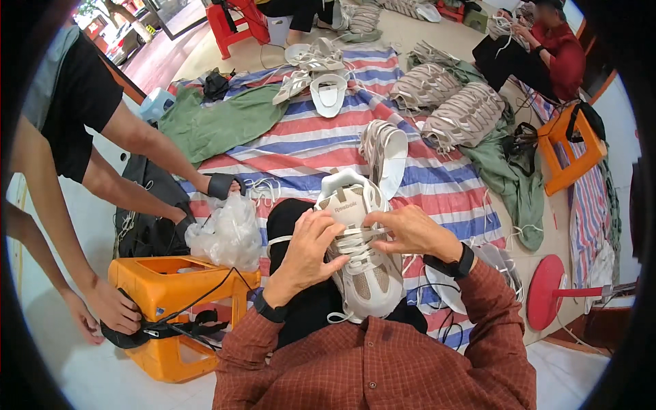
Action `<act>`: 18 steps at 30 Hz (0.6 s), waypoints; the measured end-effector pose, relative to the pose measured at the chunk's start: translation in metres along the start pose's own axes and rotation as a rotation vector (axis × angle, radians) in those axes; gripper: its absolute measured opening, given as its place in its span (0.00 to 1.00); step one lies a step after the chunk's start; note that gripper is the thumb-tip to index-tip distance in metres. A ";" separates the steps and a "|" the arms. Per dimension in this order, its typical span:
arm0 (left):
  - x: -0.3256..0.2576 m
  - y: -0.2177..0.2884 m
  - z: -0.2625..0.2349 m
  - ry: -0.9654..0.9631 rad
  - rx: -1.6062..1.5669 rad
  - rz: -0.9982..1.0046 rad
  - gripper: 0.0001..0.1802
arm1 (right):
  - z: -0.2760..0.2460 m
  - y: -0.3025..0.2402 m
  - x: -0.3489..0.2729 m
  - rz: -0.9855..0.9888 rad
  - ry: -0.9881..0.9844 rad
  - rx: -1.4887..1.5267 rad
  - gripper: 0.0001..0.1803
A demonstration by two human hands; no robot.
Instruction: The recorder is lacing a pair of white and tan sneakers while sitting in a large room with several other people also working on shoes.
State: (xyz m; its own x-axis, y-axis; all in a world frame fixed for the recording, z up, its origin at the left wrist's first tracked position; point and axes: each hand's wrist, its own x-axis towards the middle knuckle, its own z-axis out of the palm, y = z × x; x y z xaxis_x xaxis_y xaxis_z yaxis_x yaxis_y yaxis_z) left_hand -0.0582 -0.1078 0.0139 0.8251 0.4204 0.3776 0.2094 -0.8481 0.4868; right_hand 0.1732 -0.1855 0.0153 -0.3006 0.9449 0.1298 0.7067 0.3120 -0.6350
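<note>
Both hands (pixel 311 249) (pixel 410 232) grip clamped on sneaker (pixel 362 266) laces; orange stool (pixel 164 287) left.

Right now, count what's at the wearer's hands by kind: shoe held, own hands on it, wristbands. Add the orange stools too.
sneaker, white and beige, held: 1
own hands on it, left hand and right hand: 2
black wristbands: 2
orange stools: 2
Total: 7
</note>
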 end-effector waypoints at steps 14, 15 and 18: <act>-0.005 0.000 0.006 -0.013 0.098 -0.044 0.25 | 0.010 0.007 -0.001 0.068 0.015 0.065 0.14; -0.004 0.000 0.006 0.000 0.095 -0.038 0.25 | 0.010 0.006 -0.001 0.089 0.005 0.078 0.14; -0.003 0.001 0.006 0.033 0.002 -0.063 0.24 | 0.009 0.003 -0.003 0.101 0.031 0.134 0.13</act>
State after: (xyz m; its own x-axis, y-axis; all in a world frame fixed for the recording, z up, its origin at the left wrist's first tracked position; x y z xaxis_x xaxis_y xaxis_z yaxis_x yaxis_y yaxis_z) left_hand -0.0574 -0.1117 0.0090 0.7921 0.4839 0.3721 0.2616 -0.8199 0.5093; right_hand 0.1705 -0.1879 0.0057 -0.2107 0.9741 0.0822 0.6403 0.2011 -0.7413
